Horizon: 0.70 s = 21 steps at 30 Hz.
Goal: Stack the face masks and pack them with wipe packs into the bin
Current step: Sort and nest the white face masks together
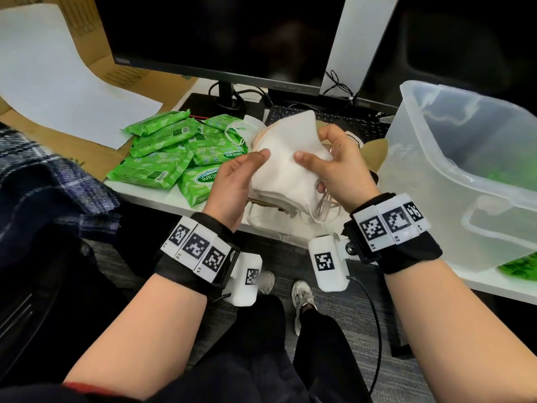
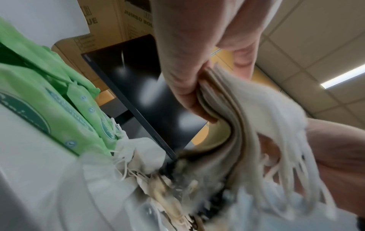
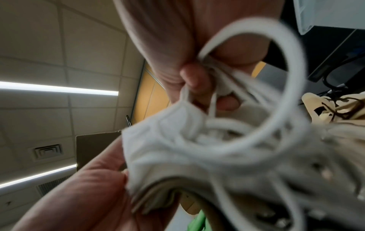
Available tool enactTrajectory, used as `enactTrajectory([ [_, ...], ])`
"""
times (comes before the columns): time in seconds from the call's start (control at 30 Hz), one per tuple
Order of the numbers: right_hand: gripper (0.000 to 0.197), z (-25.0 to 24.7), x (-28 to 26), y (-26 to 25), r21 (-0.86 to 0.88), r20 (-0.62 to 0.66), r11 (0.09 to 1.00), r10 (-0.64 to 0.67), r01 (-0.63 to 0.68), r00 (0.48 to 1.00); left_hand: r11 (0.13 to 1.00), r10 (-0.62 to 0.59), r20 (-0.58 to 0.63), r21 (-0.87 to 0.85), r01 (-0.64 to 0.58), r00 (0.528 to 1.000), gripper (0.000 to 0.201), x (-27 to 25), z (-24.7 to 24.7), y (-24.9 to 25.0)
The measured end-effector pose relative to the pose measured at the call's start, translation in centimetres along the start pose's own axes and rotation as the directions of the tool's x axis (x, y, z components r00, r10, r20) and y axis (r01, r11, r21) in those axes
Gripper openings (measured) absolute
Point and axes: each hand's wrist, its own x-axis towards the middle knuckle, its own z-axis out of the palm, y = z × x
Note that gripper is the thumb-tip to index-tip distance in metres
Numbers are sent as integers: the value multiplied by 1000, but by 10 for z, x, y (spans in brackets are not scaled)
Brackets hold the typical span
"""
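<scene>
A stack of white face masks is held above the desk's front edge between both hands. My left hand grips its left side, thumb on top and fingers underneath. My right hand pinches the right side, with ear loops dangling below it. In the left wrist view the layered mask stack sits pressed in my fingers. The right wrist view shows the masks and a loop close up. Green wipe packs lie heaped at the left. The clear bin stands at the right.
More loose masks lie behind the held stack near a keyboard. Two dark monitors stand at the back. White paper on cardboard lies far left. A plaid cloth hangs at the left. A tan mask lies beside the bin.
</scene>
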Motion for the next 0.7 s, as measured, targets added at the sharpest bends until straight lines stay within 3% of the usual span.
enactTrajectory([
  [0.23, 37, 6, 0, 6, -106, -62, 993, 42, -49, 997, 992, 36, -44, 125, -31, 998, 19, -1, 2, -2],
  [0.33, 36, 4, -2, 4, -97, -90, 995, -2, -7, 996, 990, 59, -78, 131, -48, 995, 22, 0, 2, -1],
  [0.43, 31, 1, -3, 6, -103, -137, 993, -78, 64, 988, 989, 119, -111, 98, -109, 987, 37, 2, 0, 0],
  [0.53, 25, 1, -3, 8, -49, -96, 996, -73, 68, 993, 982, 185, -63, 56, -181, 981, 56, 0, -2, -1],
  [0.7, 31, 1, -2, 10, -20, -47, 1000, 1, -2, 999, 969, 220, -63, 132, -210, 973, 46, -1, -2, -2],
])
